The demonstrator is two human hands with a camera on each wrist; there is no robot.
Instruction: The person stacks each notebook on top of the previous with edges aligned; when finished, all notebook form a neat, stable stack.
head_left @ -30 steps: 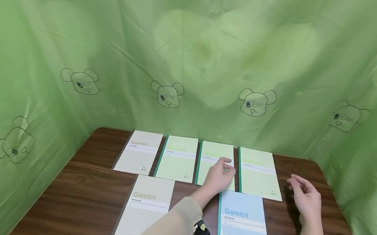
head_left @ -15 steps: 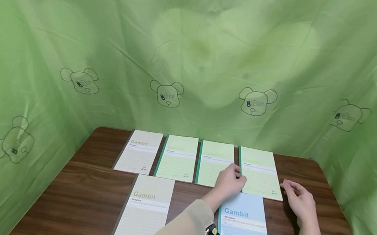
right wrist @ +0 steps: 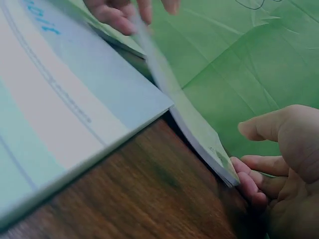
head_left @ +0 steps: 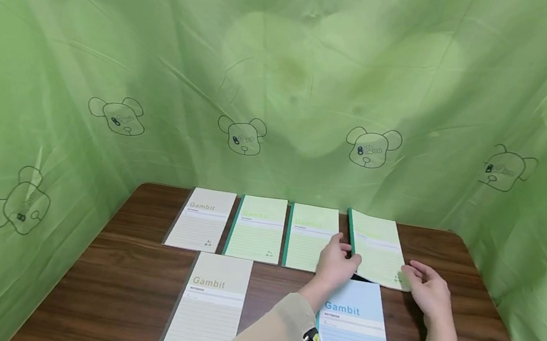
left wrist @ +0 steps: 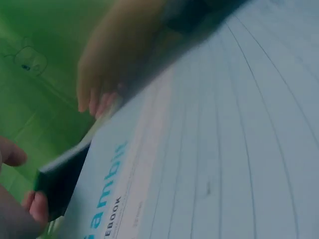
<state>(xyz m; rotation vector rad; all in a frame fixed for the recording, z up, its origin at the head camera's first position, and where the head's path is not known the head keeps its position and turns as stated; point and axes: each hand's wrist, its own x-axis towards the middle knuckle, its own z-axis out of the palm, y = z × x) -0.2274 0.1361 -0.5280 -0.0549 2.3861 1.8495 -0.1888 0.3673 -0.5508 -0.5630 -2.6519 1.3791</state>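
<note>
Near the table's back right, a pale green notebook (head_left: pixel 375 253) with a green spine has its left side raised and its cover bowed. My left hand (head_left: pixel 336 262) holds it at the spine edge. In the right wrist view the left fingers (right wrist: pixel 117 20) lie on both sides of the lifted edge. At the lower right corner is my right hand (head_left: pixel 428 289); its fingertips (right wrist: pixel 246 186) touch the notebook's edge, with the thumb apart from the cover in the right wrist view. A blue notebook (head_left: pixel 355 334) lies just in front, partly under the left wrist.
Two more green notebooks (head_left: pixel 256 229) and a grey-spined notebook (head_left: pixel 199 219) share the back row. Another grey-spined notebook (head_left: pixel 208 312) lies at front left. The dark wooden table (head_left: pixel 109 275) backs onto a green curtain (head_left: pixel 290 80).
My left hand has moved right from the neighbouring green notebook to the rightmost one's spine, which has risen. My right hand has moved left to that notebook's corner.
</note>
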